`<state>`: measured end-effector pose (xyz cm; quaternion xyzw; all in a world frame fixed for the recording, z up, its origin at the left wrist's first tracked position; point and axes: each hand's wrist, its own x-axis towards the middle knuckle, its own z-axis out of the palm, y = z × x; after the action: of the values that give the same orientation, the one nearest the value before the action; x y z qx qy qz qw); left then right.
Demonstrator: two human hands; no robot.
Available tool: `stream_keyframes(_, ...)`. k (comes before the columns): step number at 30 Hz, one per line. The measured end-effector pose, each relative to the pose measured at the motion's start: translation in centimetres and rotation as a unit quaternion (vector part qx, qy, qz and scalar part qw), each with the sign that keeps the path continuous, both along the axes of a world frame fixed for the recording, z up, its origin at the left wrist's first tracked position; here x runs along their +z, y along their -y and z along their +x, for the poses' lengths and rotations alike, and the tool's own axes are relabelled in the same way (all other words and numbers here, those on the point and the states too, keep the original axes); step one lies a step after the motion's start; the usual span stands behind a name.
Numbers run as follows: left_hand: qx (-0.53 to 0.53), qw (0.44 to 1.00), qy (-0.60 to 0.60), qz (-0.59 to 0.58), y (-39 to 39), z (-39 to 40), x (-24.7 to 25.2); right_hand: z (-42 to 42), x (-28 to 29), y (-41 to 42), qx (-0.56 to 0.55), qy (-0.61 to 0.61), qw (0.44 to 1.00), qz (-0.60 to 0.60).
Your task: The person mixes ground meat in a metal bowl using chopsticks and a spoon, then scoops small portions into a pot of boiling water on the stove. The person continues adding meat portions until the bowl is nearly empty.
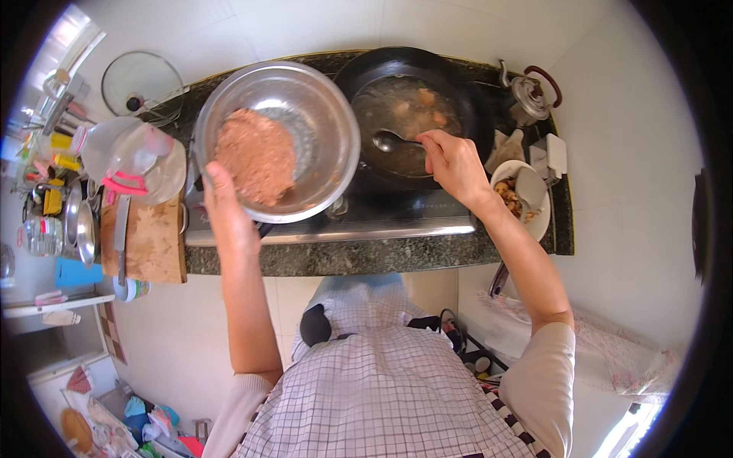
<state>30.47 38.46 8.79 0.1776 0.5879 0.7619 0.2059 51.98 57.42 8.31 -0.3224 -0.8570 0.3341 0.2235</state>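
Note:
My left hand (226, 209) grips the near left rim of a stainless steel bowl (315, 189), thumb on the inside. A mound of pink minced meat (257, 157) lies against the bowl's left inner wall. In my right hand (455, 166) is a metal spoon (389, 141), its bowl over the liquid in a black wok (481, 114). Several pieces of cooked meat (426, 97) sit in the cloudy liquid (383, 103) at the wok's far side. Whether the spoon touches the liquid is hard to tell. The wok stands on the cooktop (412, 206).
At right are a white bowl (541, 223) of browned food with a ladle (531, 192) in it, and a metal kettle (529, 97). Leftward lie a cleaver (121, 223) on a wooden cutting board (154, 240), a large plastic jug (114, 149) and a glass lid (140, 80).

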Motion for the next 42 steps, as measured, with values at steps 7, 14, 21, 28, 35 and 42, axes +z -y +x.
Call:
stream_keyframes(7, -0.036, 0.999, -0.018, 0.000, -0.9, 1.0, 0.7, -1.0, -2.4, -3.0, -0.138, -0.045, 0.901, -0.410)
stream_keyframes(14, -0.080, 0.997, -0.006, 0.018, -2.8, 1.8, -0.3, 3.6, 2.9, -0.2, -0.181, -0.247, 0.904, -0.300)
stream_keyframes(21, -0.110, 0.987, 0.099, 0.063, -4.7, 4.6, -0.4, 2.7, 5.4, 7.1, -0.073, -0.081, 0.990, -0.085)
stream_keyframes(28, -0.130, 0.977, 0.130, 0.109, -5.0, 5.5, 0.5, 3.3, 5.8, 8.8, 0.062, -0.089, 0.991, 0.083)
stream_keyframes(35, -0.149, 0.979, 0.102, 0.096, -5.2, 5.0, 0.9, 3.2, 6.3, 7.6, 0.136, -0.092, 0.979, 0.121)
stream_keyframes(42, -0.139, 0.986, 0.076, 0.060, -4.8, 4.5, 0.7, 2.8, 6.7, 6.4, 0.253, 0.003, 0.934, 0.250)
